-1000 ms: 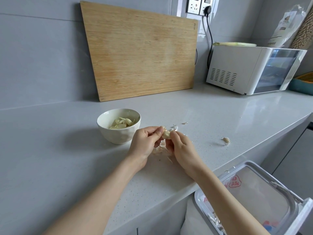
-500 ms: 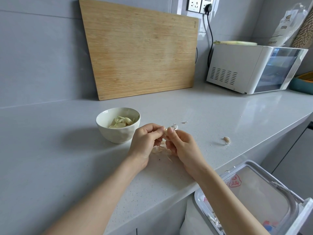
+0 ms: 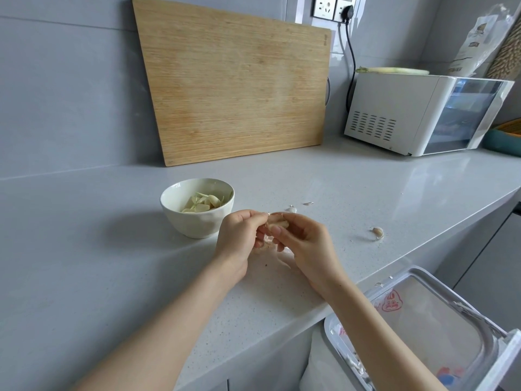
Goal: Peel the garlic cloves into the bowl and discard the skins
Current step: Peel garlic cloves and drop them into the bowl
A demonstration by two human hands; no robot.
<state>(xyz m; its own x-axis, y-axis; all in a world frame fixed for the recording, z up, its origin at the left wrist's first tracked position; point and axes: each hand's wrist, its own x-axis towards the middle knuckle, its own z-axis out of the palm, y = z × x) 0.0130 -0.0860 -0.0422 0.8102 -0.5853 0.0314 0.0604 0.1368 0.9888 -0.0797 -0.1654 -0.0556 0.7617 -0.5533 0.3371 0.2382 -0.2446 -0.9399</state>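
Note:
A garlic clove is pinched between my left hand and my right hand, just right of the white bowl. Several peeled cloves lie in the bowl. Loose skins sit on the counter under my fingers, partly hidden. Another unpeeled clove lies alone to the right. Two small skin scraps lie just beyond my hands. An open bin lined with a plastic bag stands below the counter edge at the lower right.
A bamboo cutting board leans on the wall behind the bowl. A white countertop oven stands at the back right, plugged in. The counter edge runs diagonally past my right forearm.
Both hands stayed together by the bowl, shifting slightly as the fingers worked around the clove. My right thumb now lies across the clove's front.

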